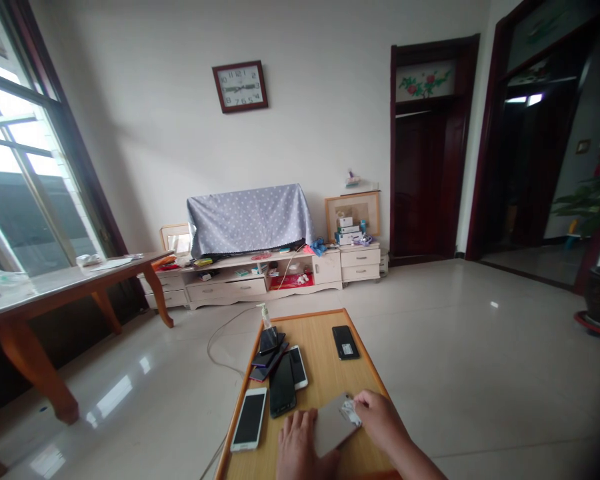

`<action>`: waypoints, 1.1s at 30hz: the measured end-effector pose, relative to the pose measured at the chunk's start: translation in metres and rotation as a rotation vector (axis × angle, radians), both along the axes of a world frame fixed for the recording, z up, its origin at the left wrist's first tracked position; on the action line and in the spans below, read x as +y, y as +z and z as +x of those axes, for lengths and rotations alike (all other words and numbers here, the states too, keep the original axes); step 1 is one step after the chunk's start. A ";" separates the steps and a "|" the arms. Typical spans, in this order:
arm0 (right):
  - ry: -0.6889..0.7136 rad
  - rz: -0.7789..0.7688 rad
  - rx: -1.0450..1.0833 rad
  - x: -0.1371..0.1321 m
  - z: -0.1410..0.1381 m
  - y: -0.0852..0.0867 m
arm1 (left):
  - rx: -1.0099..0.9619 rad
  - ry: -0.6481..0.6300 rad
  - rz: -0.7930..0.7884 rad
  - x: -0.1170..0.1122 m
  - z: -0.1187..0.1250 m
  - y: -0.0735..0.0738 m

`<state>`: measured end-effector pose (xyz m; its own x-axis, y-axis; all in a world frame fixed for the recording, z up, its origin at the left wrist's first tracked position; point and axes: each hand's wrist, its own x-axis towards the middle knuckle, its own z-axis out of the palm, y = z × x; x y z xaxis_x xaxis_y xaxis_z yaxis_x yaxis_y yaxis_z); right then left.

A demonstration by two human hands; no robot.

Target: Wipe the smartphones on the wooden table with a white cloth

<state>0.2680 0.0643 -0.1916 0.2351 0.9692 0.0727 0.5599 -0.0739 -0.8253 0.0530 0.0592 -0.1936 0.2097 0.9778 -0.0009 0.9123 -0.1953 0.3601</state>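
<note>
A silver-grey smartphone (333,427) lies tilted at the near end of the small wooden table, its plain back facing up. My left hand (297,443) grips it along its left side, with the thumb near the bottom edge. At the phone's upper right corner is a thin, wrinkled white sticker (351,413). My right hand (377,417) pinches at the edge of this sticker with thumb and forefinger. Left of the hands lie a white phone (249,420) with a dark screen and a large black phone (283,387).
Behind these, several more phones (269,341) are piled near a clear pump bottle (265,316). A black phone with a white label (346,342) lies alone at the table's (320,333) right. A cable (210,340) runs along the floor at left; a long wooden table (130,263) stands beyond.
</note>
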 end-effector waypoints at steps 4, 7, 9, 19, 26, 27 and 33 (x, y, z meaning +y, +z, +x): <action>0.021 0.031 -0.104 -0.002 0.001 0.000 | -0.027 -0.005 0.030 -0.003 -0.001 -0.003; 0.035 0.029 -0.148 0.000 0.000 -0.004 | -0.038 -0.003 0.040 -0.005 -0.002 -0.003; 0.055 0.018 -0.163 0.001 -0.002 -0.008 | -0.044 -0.013 0.042 -0.005 -0.002 -0.003; 0.045 0.003 -0.211 -0.004 0.006 -0.002 | -0.018 0.000 0.042 -0.009 -0.013 -0.002; 0.206 0.009 -0.281 -0.022 -0.014 -0.006 | 0.010 0.003 0.068 -0.015 -0.038 -0.003; 0.240 0.007 -0.310 -0.024 -0.018 -0.007 | 0.009 -0.001 0.084 -0.016 -0.040 -0.004; 0.373 -0.122 -0.556 -0.033 -0.035 -0.007 | -0.026 -0.026 0.113 -0.020 -0.044 -0.006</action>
<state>0.2327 0.0317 -0.1991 -0.1573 0.9871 -0.0290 0.9046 0.1322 -0.4053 0.0090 0.0392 -0.1993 0.2336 0.9655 0.1150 0.8970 -0.2596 0.3577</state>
